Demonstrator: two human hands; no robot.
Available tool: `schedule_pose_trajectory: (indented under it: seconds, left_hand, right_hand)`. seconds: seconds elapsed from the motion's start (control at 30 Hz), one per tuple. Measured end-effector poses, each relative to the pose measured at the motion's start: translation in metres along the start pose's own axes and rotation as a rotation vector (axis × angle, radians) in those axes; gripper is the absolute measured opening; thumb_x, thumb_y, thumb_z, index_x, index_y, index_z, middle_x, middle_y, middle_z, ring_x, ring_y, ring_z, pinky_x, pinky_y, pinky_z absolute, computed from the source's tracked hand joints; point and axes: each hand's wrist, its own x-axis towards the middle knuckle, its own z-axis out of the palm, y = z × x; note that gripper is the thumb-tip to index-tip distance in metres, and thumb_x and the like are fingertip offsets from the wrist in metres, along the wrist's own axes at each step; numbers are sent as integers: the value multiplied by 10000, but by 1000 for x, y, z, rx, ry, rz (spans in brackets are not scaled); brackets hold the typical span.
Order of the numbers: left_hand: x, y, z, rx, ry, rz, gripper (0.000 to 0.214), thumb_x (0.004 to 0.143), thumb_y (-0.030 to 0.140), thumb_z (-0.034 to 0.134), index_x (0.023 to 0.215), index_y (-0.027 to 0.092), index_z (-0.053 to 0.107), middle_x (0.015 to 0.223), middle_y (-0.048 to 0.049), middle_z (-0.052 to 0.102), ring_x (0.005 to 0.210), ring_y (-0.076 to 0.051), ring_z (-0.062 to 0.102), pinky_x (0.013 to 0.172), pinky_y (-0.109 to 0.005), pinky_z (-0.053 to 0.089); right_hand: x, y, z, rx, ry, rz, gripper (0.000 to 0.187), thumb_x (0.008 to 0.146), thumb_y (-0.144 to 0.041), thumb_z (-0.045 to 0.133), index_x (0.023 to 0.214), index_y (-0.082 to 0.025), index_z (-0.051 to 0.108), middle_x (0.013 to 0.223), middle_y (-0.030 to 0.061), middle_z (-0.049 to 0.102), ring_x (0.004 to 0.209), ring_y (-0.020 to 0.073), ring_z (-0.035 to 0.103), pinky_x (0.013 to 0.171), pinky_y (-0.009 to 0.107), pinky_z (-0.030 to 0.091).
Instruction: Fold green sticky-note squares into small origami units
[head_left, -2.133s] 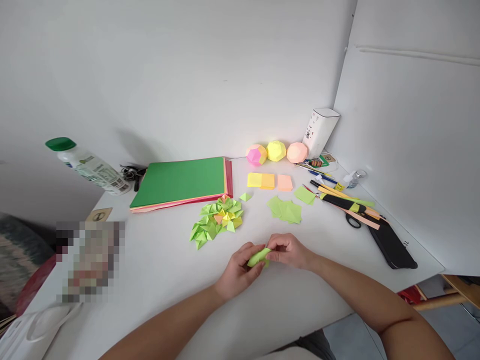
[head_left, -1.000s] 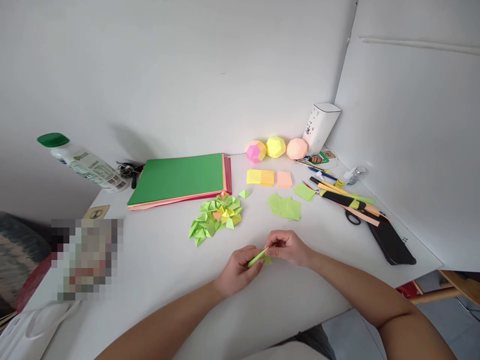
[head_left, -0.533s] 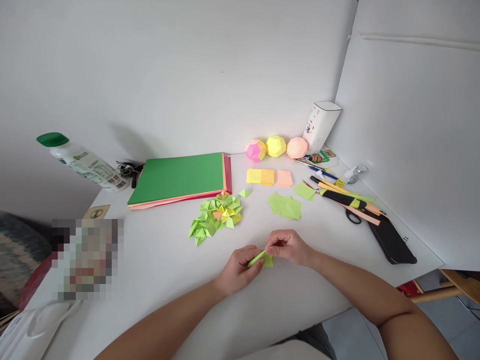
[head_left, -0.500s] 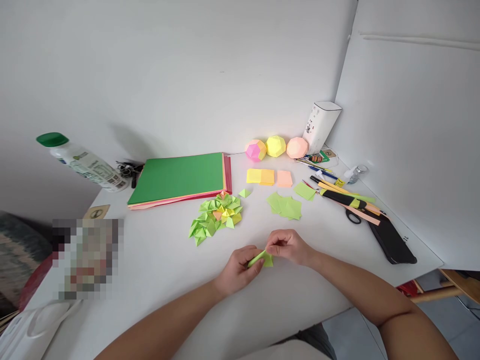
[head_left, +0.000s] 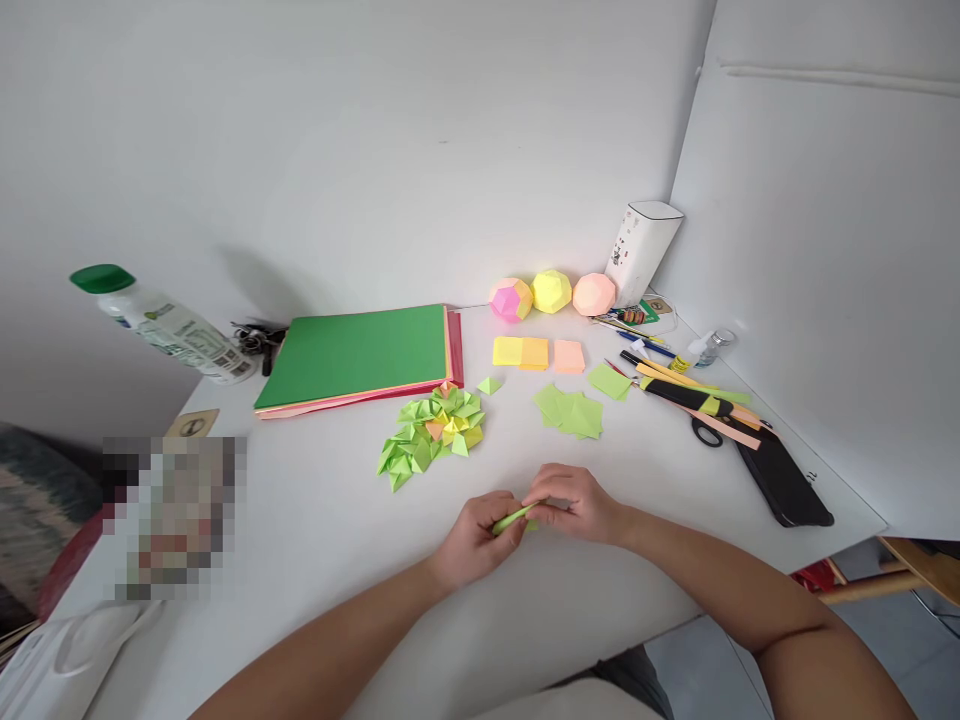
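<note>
Between both hands, over the near part of the white table (head_left: 360, 560), is a small piece of folded green paper (head_left: 513, 519). My left hand (head_left: 480, 535) is closed on its left side, with the thumb along the near face. Thumb and fingers of my right hand (head_left: 574, 502) pinch its right end and hide much of it. Beyond the hands lie loose green paper squares (head_left: 574, 413). To the left is a heap of folded green paper pieces (head_left: 420, 440) with a few yellow and orange ones, and a single green piece (head_left: 490, 385) lies apart.
A stack of coloured paper (head_left: 360, 350) lies at the back left beside a green-capped bottle (head_left: 187, 330). Three paper balls (head_left: 552, 292) stand by the wall near a white box (head_left: 643, 250). Yellow and pink notes (head_left: 521, 352), a cutter (head_left: 686, 397), scissors (head_left: 706, 432) and a black case (head_left: 784, 475) are rightward.
My right hand has shifted slightly left along the green paper, its fingers now extended over it. Less of the paper's right flap shows. My left hand keeps its hold.
</note>
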Motion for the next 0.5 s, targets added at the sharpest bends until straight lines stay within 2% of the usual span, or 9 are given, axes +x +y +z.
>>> schedule_pose_trajectory:
  seconds: [0.17, 0.27, 0.37, 0.5]
  left_hand:
    - [-1, -4, 4, -241, 98, -75, 279, 787, 377, 571, 940, 148, 617, 764, -46, 558, 650, -132, 501, 575, -247, 422]
    - [1, -4, 5, -362, 167, -167, 319, 772, 403, 594, 958, 145, 602, 753, -37, 586, 576, -101, 485, 515, -222, 411]
    - [2, -3, 4, -365, 155, -205, 338, 763, 399, 609, 977, 138, 619, 689, -22, 593, 511, -79, 446, 463, -201, 379]
    - [3, -4, 4, -343, 122, -164, 289, 774, 362, 611, 956, 141, 641, 678, -18, 598, 501, -71, 434, 450, -192, 367]
  right_hand:
    - [-1, -2, -2, 25, 63, 206, 209, 829, -333, 560, 731, -166, 638, 646, 34, 618, 561, 122, 518, 516, 244, 434]
    - [-2, -4, -3, 39, 66, 306, 222, 839, -340, 538, 747, -159, 627, 658, 29, 619, 574, 122, 534, 519, 235, 442]
    - [-3, -3, -3, -13, 51, 265, 193, 842, -322, 533, 836, -158, 634, 735, 47, 641, 624, 136, 560, 545, 243, 456]
    - [-4, 3, 0, -102, 26, 95, 218, 852, -302, 530, 987, -169, 639, 810, 72, 677, 654, 146, 592, 584, 260, 475]
